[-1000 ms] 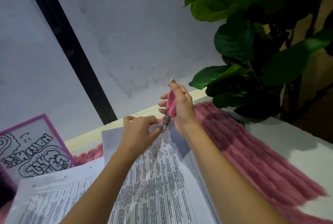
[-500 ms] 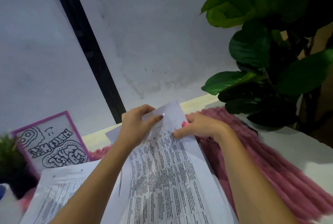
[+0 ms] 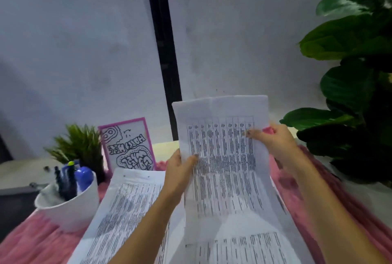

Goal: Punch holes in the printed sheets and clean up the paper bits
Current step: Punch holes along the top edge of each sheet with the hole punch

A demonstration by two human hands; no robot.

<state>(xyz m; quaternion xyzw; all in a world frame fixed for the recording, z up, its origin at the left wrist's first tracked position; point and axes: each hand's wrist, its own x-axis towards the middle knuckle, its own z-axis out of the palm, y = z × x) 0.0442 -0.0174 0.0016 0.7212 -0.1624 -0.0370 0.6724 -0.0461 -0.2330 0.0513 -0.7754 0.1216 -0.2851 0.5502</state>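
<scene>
Printed sheet (image 3: pixel 222 136) upright between left hand (image 3: pixel 180 171), right hand (image 3: pixel 274 142).

head cam — worn view | faces forward-down | close over table (image 3: pixel 360 195) — wall behind

- Light: dim, cool and bluish throughout. The wall (image 3: pixel 233 40) behind the sheet (image 3: pixel 222 153) is evenly lit and darkens only far to the left.
- Glare: a pale sheen lies on one leaf (image 3: pixel 339 4) up and right of the sheet, while the lower leaves are nearly black.
- Blur: motion smear everywhere. The sheet's print is unreadable, and the cup (image 3: pixel 70 206) left of it is soft.
- Distortion: the black strip (image 3: pixel 163 51) above the sheet leans, a wide-angle effect.
</scene>
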